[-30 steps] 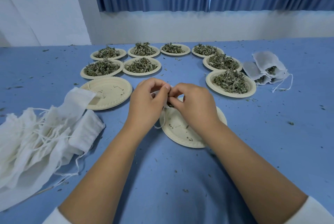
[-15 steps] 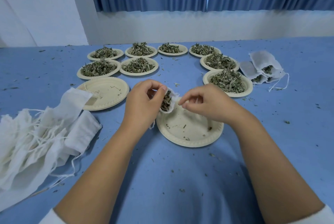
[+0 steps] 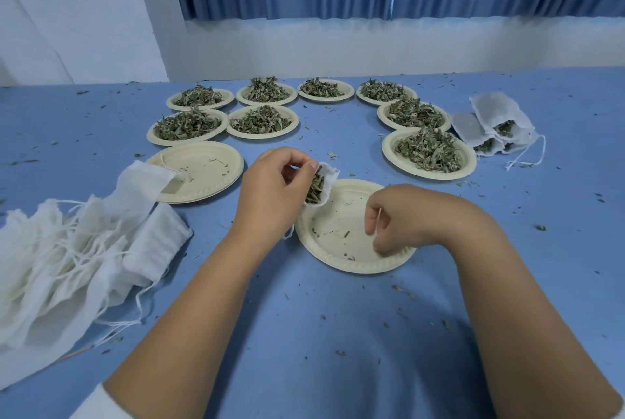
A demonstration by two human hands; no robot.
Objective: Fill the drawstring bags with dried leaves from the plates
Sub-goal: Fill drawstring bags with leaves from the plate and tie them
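Left hand (image 3: 275, 190) grips part-filled bag (image 3: 323, 183); right hand (image 3: 406, 219) curled over near-empty plate (image 3: 338, 236) (grip unclear). Few filled bags (image 3: 500, 124); eight full plates (image 3: 429, 175) left.

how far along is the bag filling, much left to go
Early on. Done: a few filled bags lie at the far right; the left plate and near plate hold only crumbs. In hand: the left hand grips a leaf-filled bag by the near plate while the right hand hovers at its crumbs. Left: eight heaped plates and a pile of empty bags.
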